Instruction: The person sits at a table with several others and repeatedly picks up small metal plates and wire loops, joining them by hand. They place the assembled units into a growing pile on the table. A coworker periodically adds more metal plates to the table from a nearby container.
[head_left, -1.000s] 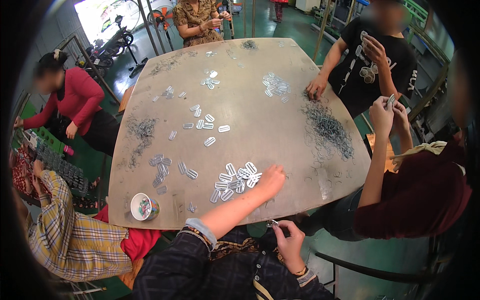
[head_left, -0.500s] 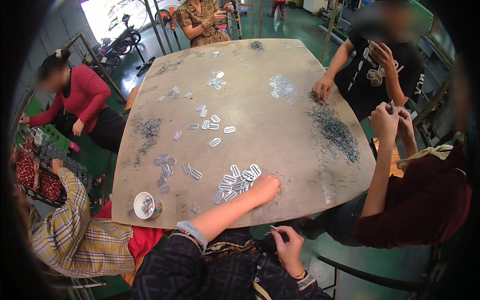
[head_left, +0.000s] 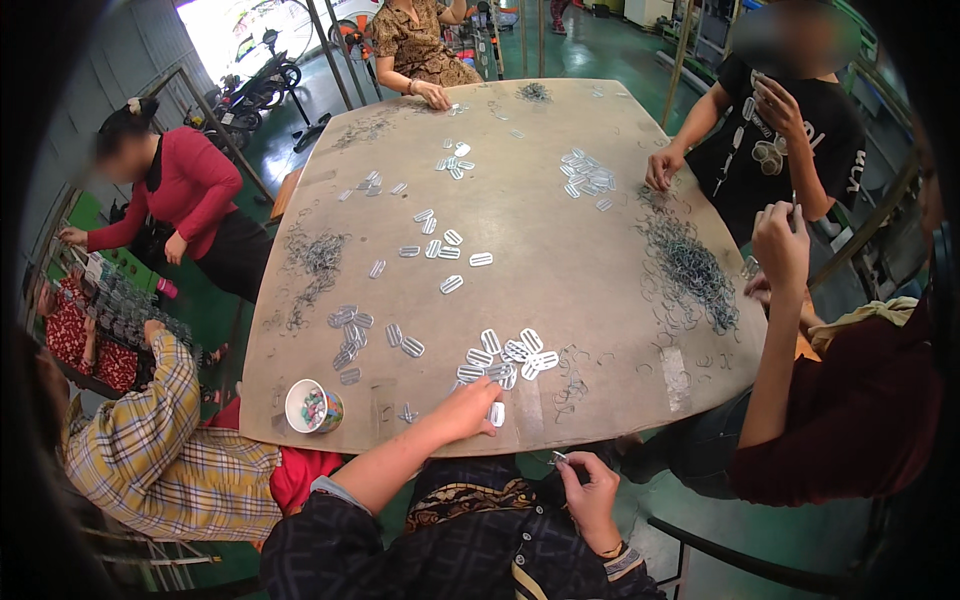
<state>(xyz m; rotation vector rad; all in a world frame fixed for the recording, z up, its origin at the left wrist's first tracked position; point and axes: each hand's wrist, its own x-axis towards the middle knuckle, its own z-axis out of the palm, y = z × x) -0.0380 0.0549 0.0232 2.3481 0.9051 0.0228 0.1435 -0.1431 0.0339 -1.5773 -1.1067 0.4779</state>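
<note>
At the near edge of the table, my left hand (head_left: pixel 468 408) is closed, its fingertips on a flat silver slotted buckle (head_left: pixel 497 413). Just beyond it lies a pile of similar oval buckles (head_left: pixel 512 352), partly hidden by the hand. My right hand (head_left: pixel 592 497) is in front of my body, below the table edge. Its thumb and fingers pinch a small metal piece (head_left: pixel 558 458), too small to make out fully. Thin wire hooks (head_left: pixel 570 385) are scattered to the right of the pile.
A paper cup (head_left: pixel 313 408) with small colourful bits stands at the table's near left corner. A dense heap of wire hooks (head_left: pixel 695 270) lies along the right side. Other people work around the table; a forearm (head_left: pixel 770 345) is close on my right.
My left hand has drawn back leftward and toward me from beside the wire hooks, and a buckle now shows at its fingers. Across the table, a person's hand has come down onto the surface.
</note>
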